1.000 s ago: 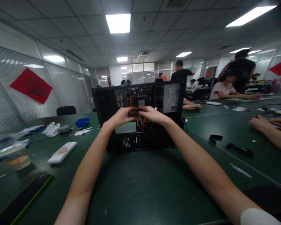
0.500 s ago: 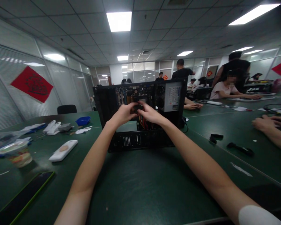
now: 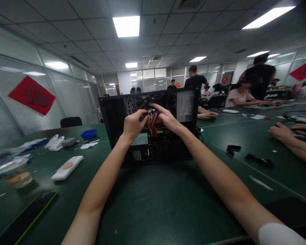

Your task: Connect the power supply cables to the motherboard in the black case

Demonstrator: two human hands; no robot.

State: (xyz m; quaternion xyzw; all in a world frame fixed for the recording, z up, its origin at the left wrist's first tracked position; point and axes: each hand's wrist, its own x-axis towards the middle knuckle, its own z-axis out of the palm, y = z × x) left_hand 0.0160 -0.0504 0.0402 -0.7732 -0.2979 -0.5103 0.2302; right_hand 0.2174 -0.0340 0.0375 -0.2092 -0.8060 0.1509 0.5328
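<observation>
A wide green table (image 3: pixel 153 207) is filling the lower half of the view and stretching away to both sides. Near its middle an open black computer case (image 3: pixel 112 115) is standing on its side, its inside facing the person, with a silver power supply (image 3: pixel 185 106) sitting in the upper right corner of the case. To the right, a co-worker's forearms and hands (image 3: pixel 290 139) are resting on the table, well apart from the case. At the left edge a clear tub (image 3: pixel 14 172) with a lid is sitting near a flat dark panel with a green rim (image 3: pixel 22 217), and a white oblong device (image 3: pixel 67 167) is lying between them and the case. Further back on the left, a small blue tray (image 3: pixel 88 134) is sitting beside some white gloves (image 3: pixel 55 142). Two small black parts (image 3: pixel 244 154) are lying on the table to the right of the case.

Inside the case, the left hand (image 3: pixel 133 124) is closing its fingers around a bundle of red, yellow and black wires (image 3: pixel 152 123), gripping it near the upper end. The right hand (image 3: pixel 167 119) is reaching in just beside it, its fingertips pinching the same bundle at the top, where a pale connector is showing against the board. The two hands are nearly touching, and the wires are hanging down between them toward the floor of the case.
</observation>
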